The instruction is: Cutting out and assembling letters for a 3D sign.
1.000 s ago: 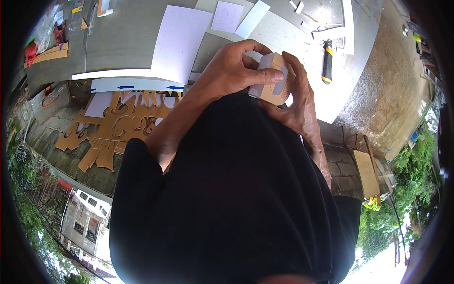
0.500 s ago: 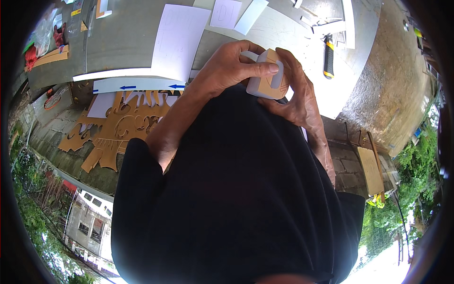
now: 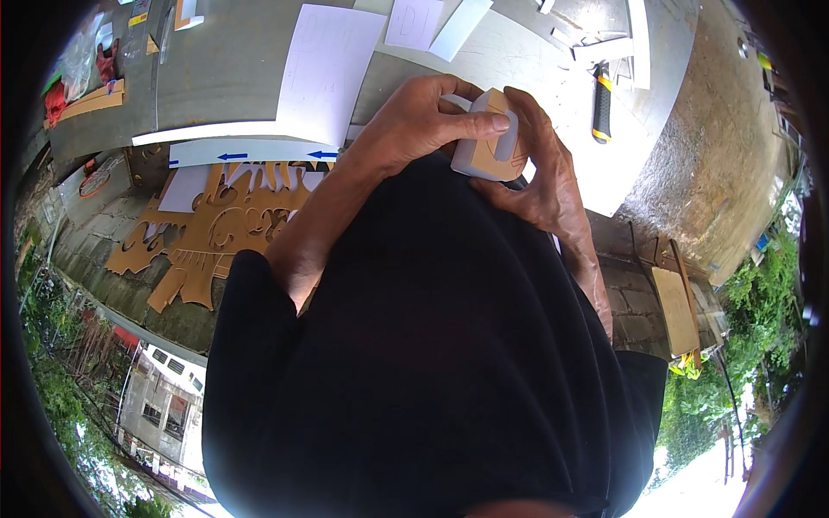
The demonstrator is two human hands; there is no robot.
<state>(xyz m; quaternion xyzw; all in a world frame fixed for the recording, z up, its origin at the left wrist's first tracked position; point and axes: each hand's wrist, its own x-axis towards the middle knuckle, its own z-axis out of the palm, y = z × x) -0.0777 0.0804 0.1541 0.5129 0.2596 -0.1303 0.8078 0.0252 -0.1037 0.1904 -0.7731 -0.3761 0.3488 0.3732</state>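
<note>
Close in front of my body, both hands hold a small block-like letter shape [image 3: 482,158] with a tan face, white sides and a rounded slot in the middle. My left hand [image 3: 429,121] grips it from the left, its thumb laid across the tan face by the slot. A white strip curves at the upper left of the piece, beside the left fingers. Around the right side wraps my right hand [image 3: 550,177], with fingers at the far edge and thumb at the near edge. The fingertips behind the piece are hidden.
On the grey table lie a large white sheet [image 3: 328,73], smaller paper pieces [image 3: 413,22], a black-and-yellow utility knife [image 3: 602,105] and white strips [image 3: 604,50]. A white strip with blue arrows [image 3: 276,154] runs along the near edge. Cut tan sheet scraps [image 3: 203,246] lie below, left.
</note>
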